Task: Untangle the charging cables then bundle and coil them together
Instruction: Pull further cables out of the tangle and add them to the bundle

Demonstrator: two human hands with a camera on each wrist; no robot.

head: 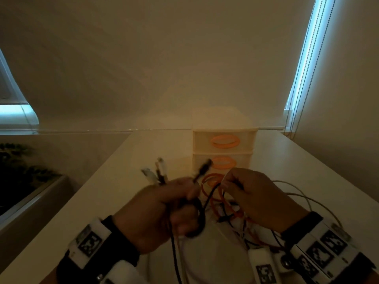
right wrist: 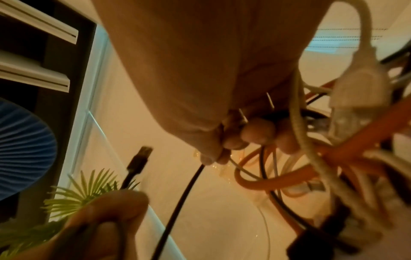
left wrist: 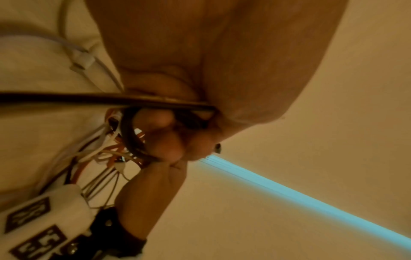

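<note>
My left hand [head: 164, 203] grips a bunch of cable ends above the white table [head: 102, 201]; white plugs [head: 150, 174] and a black plug [head: 203, 170] stick up out of the fist. A thick black cable [left wrist: 89, 98] loops round its curled fingers [left wrist: 164, 140] in the left wrist view. My right hand [head: 252, 197] pinches thin cable strands at the tangle [head: 223, 203] of orange, black and white cables. In the right wrist view its fingertips [right wrist: 222, 149] pinch a black cable [right wrist: 177, 202] and a thin white one, with orange loops [right wrist: 266, 183] and a white connector [right wrist: 360, 84] hanging beside.
A cream drawer unit [head: 223, 144] with orange handles stands just behind the hands. A white cable [head: 303, 197] trails right across the table. A green plant [right wrist: 89, 186] sits off the table's left side. Window blinds with bead chains [head: 303, 58] hang at the right.
</note>
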